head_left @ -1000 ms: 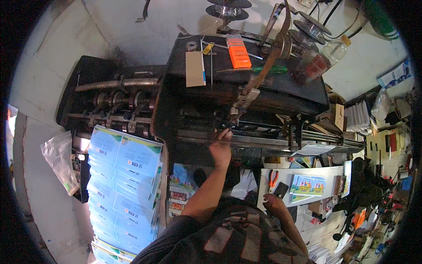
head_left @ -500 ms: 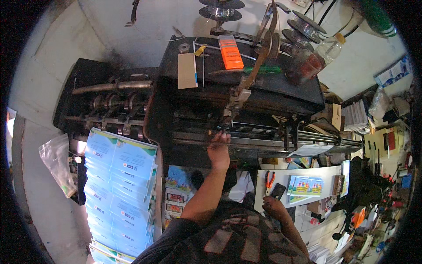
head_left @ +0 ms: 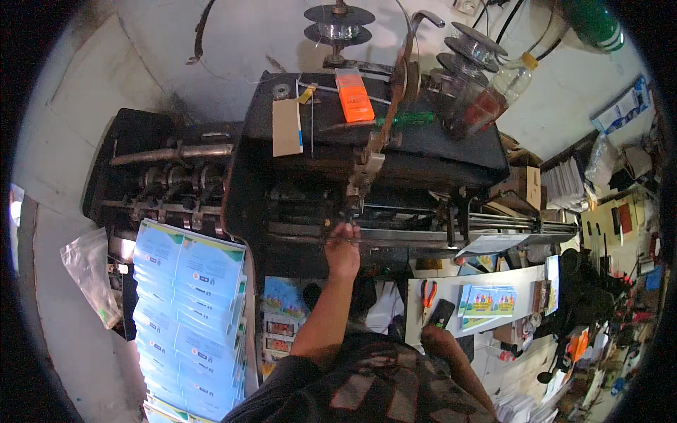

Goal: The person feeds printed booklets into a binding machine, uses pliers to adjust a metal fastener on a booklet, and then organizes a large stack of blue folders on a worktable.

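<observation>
My left hand (head_left: 343, 248) reaches up to the lower end of the stitching head (head_left: 365, 173) on a dark wire-stitching machine (head_left: 451, 158). Its fingers are drawn together there, and whatever is between them is too small to make out. My right hand (head_left: 438, 340) is low beside the edge of the white table (head_left: 416, 330), just below a dark phone (head_left: 442, 314); its fingers are hidden. Orange-handled pliers (head_left: 428, 295) lie left of the phone. A long stack of light-blue printed booklets (head_left: 187, 303) stands left of my left arm.
On the machine top are an orange box (head_left: 355, 99), a brown card (head_left: 287, 127), a green-handled screwdriver (head_left: 415, 118) and a bottle of dark red liquid (head_left: 486, 106). Wire spools (head_left: 338, 29) stand behind. A clear plastic bag (head_left: 92, 275) hangs at left. Metal rails (head_left: 522, 224) extend right.
The view has shifted slightly, so the machine sits lower and further left in the picture. My left hand stays at the stitching head. My right hand is now slightly lower, and more of the phone shows.
</observation>
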A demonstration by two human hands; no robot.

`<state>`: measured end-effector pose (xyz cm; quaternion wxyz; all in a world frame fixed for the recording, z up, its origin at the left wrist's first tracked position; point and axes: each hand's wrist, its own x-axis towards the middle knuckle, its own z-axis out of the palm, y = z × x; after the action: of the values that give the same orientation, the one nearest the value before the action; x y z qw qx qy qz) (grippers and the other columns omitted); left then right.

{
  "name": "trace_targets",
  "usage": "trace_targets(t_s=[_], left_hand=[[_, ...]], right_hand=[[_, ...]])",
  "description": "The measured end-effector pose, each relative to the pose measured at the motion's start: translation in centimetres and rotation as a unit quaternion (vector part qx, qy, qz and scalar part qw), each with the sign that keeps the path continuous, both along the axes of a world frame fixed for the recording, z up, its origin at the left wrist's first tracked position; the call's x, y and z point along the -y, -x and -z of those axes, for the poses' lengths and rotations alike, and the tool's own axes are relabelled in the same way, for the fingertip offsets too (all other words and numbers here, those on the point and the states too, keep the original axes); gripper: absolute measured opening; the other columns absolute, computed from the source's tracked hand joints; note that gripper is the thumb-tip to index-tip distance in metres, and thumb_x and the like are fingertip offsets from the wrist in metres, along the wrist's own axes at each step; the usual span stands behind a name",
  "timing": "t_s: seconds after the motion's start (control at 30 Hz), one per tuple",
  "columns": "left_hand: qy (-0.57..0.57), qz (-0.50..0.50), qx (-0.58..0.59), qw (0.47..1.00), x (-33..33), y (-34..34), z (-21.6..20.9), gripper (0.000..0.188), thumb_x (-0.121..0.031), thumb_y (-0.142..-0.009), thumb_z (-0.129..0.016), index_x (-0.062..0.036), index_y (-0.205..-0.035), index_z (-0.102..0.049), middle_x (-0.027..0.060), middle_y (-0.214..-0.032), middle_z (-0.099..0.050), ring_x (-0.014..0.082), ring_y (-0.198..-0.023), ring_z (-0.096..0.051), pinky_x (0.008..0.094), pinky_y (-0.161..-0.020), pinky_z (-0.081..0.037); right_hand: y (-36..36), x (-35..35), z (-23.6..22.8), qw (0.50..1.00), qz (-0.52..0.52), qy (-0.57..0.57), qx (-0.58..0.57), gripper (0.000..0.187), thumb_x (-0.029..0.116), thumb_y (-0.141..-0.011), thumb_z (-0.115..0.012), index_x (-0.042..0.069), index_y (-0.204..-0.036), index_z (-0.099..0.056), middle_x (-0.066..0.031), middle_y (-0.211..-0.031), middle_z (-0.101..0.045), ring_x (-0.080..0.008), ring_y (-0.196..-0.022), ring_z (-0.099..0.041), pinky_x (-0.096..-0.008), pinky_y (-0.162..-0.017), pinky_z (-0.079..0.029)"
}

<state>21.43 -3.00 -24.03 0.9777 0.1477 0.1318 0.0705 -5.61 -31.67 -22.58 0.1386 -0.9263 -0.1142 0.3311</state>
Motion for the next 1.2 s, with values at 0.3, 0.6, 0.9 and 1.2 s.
trace_targets(t_s=[0.3,0.6,0.9,1.2], left_hand=[[-0.009,0.005,-0.030,0.999,0.3,0.0,-2.4,0.017,-0.004,-0.085,-0.069,-0.0054,-0.100,-0.061,0.0090,-0.099,-0.064,0.0211,-0.095,-0.063,0.0320,-0.083,-0.052],[-0.071,-0.029,-0.010,0.997,0.5,-1.1,-1.2,0.016,-0.007,-0.086,-0.070,-0.0080,-0.099,-0.061,0.0110,-0.100,-0.066,0.0210,-0.087,-0.064,0.0309,-0.073,-0.050],[-0.088,-0.042,-0.145,0.985,1.6,-0.5,-3.1,0.020,-0.007,-0.084,-0.072,-0.0131,-0.097,-0.058,0.0041,-0.087,-0.062,0.0187,-0.078,-0.062,0.0324,-0.067,-0.051],[-0.215,-0.056,-0.087,0.971,0.1,-1.2,-4.3,0.024,-0.004,-0.080,-0.075,-0.0083,-0.098,-0.059,0.0015,-0.086,-0.061,0.0160,-0.077,-0.062,0.0293,-0.066,-0.054]], right_hand=[[-1.5,-1.4,-4.0,0.994,-0.037,-0.051,0.091,0.016,0.012,-0.080,-0.056,0.000,-0.086,-0.066,-0.0168,-0.092,-0.064,-0.0352,-0.086,-0.065,-0.0419,-0.074,-0.057],[-2.3,-2.6,-5.2,0.999,0.011,-0.014,0.045,0.013,0.009,-0.081,-0.054,0.002,-0.082,-0.064,-0.0170,-0.089,-0.063,-0.0350,-0.087,-0.065,-0.0440,-0.073,-0.056],[-0.8,-1.3,-3.6,0.995,0.084,-0.045,0.022,0.019,0.017,-0.084,-0.061,0.005,-0.098,-0.061,-0.0149,-0.099,-0.064,-0.0355,-0.094,-0.063,-0.0427,-0.078,-0.053],[1.4,0.2,-0.4,0.993,0.109,-0.043,-0.021,0.029,0.020,-0.082,-0.064,0.007,-0.107,-0.060,-0.0150,-0.108,-0.063,-0.0340,-0.105,-0.060,-0.0429,-0.084,-0.053]])
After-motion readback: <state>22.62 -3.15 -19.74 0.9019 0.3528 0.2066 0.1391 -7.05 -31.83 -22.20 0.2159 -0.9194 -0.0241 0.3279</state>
